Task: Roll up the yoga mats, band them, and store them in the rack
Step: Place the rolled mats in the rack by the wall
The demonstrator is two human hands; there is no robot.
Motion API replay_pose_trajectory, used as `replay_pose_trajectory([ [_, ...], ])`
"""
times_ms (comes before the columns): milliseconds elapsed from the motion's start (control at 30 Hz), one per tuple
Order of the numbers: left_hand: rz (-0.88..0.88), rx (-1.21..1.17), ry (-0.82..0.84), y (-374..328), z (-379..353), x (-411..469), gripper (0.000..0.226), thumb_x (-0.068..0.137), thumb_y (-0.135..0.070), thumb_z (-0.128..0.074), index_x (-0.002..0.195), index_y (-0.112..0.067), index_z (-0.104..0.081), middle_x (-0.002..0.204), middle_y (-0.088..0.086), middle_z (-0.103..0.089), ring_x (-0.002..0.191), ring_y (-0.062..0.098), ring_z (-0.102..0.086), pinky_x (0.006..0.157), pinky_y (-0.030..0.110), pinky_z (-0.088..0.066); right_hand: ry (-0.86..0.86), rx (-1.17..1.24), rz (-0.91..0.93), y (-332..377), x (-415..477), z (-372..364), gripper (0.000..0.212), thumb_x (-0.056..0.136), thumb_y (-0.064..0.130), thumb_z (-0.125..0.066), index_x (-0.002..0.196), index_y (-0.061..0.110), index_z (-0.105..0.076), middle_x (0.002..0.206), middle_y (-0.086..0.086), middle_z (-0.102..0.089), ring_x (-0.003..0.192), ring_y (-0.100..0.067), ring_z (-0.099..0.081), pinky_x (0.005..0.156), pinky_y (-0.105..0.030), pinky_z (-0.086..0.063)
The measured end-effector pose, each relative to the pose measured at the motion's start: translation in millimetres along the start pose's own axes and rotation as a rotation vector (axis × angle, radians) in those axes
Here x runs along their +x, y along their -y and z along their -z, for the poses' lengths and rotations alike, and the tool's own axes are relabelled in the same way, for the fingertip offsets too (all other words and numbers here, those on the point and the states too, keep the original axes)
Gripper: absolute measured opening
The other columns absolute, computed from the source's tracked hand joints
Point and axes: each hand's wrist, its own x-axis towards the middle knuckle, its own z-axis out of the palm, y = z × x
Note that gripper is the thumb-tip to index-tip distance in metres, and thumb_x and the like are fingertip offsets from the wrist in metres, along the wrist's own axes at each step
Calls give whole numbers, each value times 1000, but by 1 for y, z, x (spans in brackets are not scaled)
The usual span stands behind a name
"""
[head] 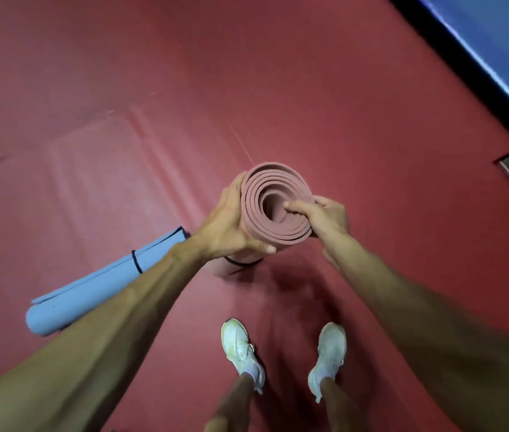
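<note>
A rolled dusty-pink foam yoga mat [275,194] is held upright over the red padded floor [340,88], its spiral end facing up and a thin black elastic band [243,262] round its lower part. The left hand [231,226] closes its grip round the roll's outer side, while the right hand [324,218] pinches the coiled layers, thumb inside the spiral. A rolled, banded pale-blue foam yoga mat [97,285] lies on the floor to the left.
</note>
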Motion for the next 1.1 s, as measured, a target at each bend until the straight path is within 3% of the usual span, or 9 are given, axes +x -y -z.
replay_pose_trajectory([
  [167,-121,64,176,-126,-35,7,157,37,-49,-92,151,-19,10,151,6,-15,133,3,-7,107,20,-3,-177,75,49,22,-59,125,41,40,48,-84,74,28,-75,71,5,-74,78,-23,-72,74,-46,-58],
  [400,-433,125,176,-308,-105,-14,127,35,-64,-82,141,-19,-27,125,-3,-35,120,11,-33,100,21,-33,-402,20,262,43,-137,300,38,63,56,-75,91,29,-73,84,10,-73,86,-16,-68,79,-36,-52],
  [500,-451,40,114,-388,-142,-31,110,42,-50,-92,130,-23,-34,124,-9,-47,116,-7,-46,96,13,-40,-501,129,352,48,-165,376,46,78,60,-64,107,25,-61,99,9,-65,98,-16,-61,86,-35,-47],
  [600,-484,-39,41,-472,-182,-54,77,50,-21,-95,107,-30,-45,103,-24,-59,89,-29,-48,74,-4,-36,-518,292,475,37,-198,443,60,65,70,-59,106,26,-56,108,-1,-64,105,-22,-61,96,-45,-47],
  [733,-624,-23,63,-570,-243,-87,62,55,-8,-92,82,-42,-47,68,-51,-52,73,-32,-49,65,-5,-34,-438,488,527,13,-238,530,60,70,69,-55,119,34,-57,126,8,-62,120,-15,-55,107,-47,-41],
  [800,-659,-52,95,-606,-269,-92,54,57,-12,-92,82,-41,-54,70,-47,-57,75,-27,-54,68,-2,-38,-384,503,562,5,-259,571,65,75,70,-52,132,38,-51,134,13,-57,118,-9,-54,106,-42,-40],
  [900,-681,-150,118,-652,-302,-89,46,57,-21,-93,91,-33,-65,87,-21,-72,87,-10,-65,78,13,-47,-364,435,649,-15,-278,618,39,93,46,-55,131,39,-46,134,11,-54,114,-5,-55,107,-39,-41],
  [967,-669,-185,138,-677,-326,-82,55,53,-28,-95,95,-31,-59,96,-13,-71,91,-5,-65,78,15,-49,-445,330,721,-24,-284,640,58,86,40,-68,136,38,-40,138,8,-51,124,-6,-52,108,-36,-41],
  [1100,-670,-152,255,-720,-376,-69,69,44,-50,-91,90,-42,-39,112,-11,-61,111,4,-57,88,21,-46,-693,190,680,-31,-286,688,113,47,65,-84,142,35,-33,139,5,-50,127,-10,-49,105,-40,-44],
])
